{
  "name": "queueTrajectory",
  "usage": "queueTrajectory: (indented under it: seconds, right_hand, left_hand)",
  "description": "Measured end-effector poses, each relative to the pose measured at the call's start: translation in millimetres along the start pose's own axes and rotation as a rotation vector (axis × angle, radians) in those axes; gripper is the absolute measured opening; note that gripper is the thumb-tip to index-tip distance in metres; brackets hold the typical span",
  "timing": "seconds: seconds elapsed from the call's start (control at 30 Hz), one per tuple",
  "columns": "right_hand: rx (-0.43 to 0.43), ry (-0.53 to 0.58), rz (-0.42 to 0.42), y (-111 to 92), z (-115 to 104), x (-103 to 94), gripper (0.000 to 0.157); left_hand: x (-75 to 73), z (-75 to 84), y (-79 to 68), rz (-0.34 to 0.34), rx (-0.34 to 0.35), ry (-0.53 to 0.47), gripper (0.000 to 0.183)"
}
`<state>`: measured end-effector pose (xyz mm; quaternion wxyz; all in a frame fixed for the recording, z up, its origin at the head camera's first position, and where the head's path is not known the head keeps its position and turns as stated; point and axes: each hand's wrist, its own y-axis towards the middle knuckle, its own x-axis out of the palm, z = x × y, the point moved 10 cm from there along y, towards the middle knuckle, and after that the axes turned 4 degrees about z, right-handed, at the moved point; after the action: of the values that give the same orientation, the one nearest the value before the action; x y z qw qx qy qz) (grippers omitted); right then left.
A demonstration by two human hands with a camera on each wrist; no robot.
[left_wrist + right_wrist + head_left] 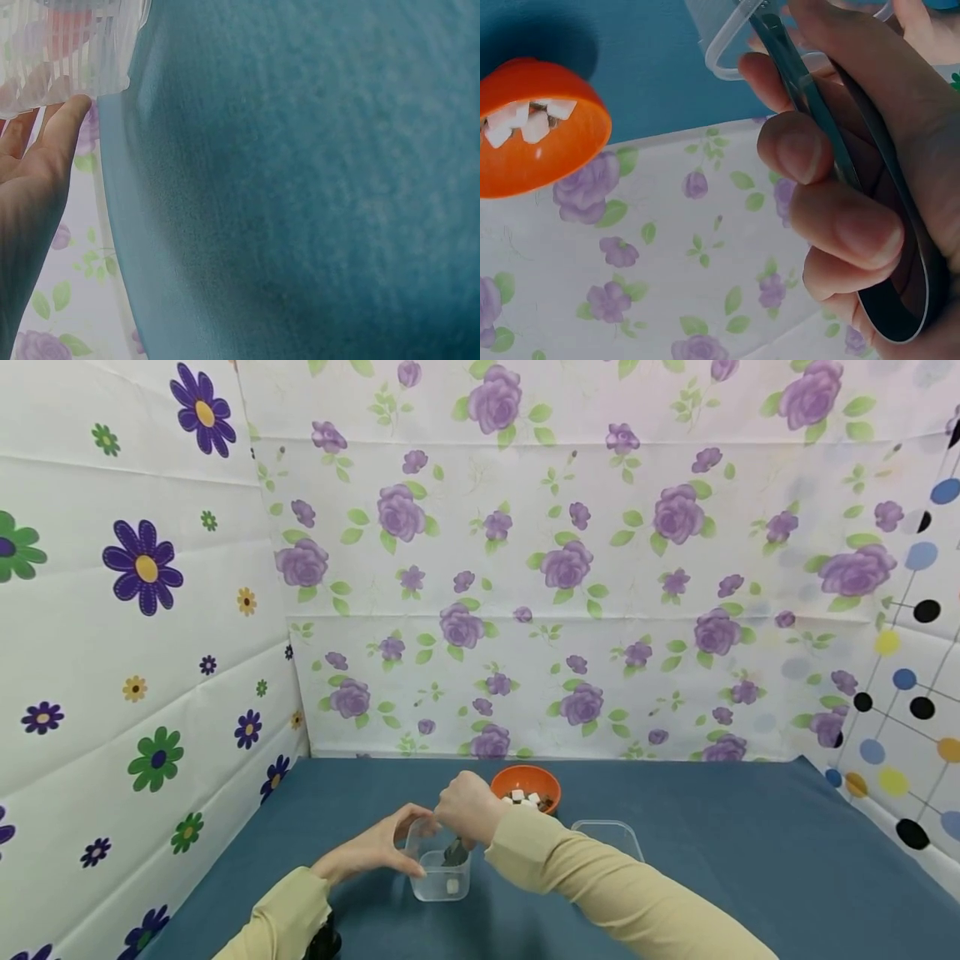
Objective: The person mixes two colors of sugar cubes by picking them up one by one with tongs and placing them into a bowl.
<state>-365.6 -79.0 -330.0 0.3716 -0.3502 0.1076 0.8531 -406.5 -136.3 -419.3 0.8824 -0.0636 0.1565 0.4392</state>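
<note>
My left hand (pixel 375 846) grips a clear plastic container (pixel 429 890) by its side, thumb at the near side and fingers at the far side. One small white cube (pixel 452 886) lies in it, near the front. Metal tongs (pixel 817 112), bent in a U, are held in my right hand (pixel 474 806) with the fingers wrapped round both arms. Their tips (pixel 455 853) reach down inside the container; what they may pinch is hidden. Just behind the right hand stands an orange bowl (pixel 527 774) with several white cubes (pixel 536 125) and some dark pieces.
A second clear container (pixel 609 823) stands to the right, partly hidden by the right sleeve (pixel 600 877). Blue cloth (pixel 720 852) covers the table. Flower-printed sheets (pixel 525 568) rise behind it and to the left; a dotted sheet (pixel 911 727) hangs at the right.
</note>
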Motion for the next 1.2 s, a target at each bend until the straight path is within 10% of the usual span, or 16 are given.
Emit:
queueTrajectory:
  seconds: [0.43,0.77,1.2]
  right_hand:
    - [0.008,0.118,0.209,-13,30,-2.8,0.037]
    - [-0.015,0.500,0.402,-42,54,15.5,0.032]
    - [0.014,0.829,0.456,-60,66,43.0,0.045]
  left_hand:
    - [0.7,4.3,2.0,-0.018,0.026,-0.020,0.063]
    - [0.6,0.9,1.3,0.002,0.024,0.001,0.062]
    - [0.7,1.4,2.0,0.007,0.033,0.019,0.059]
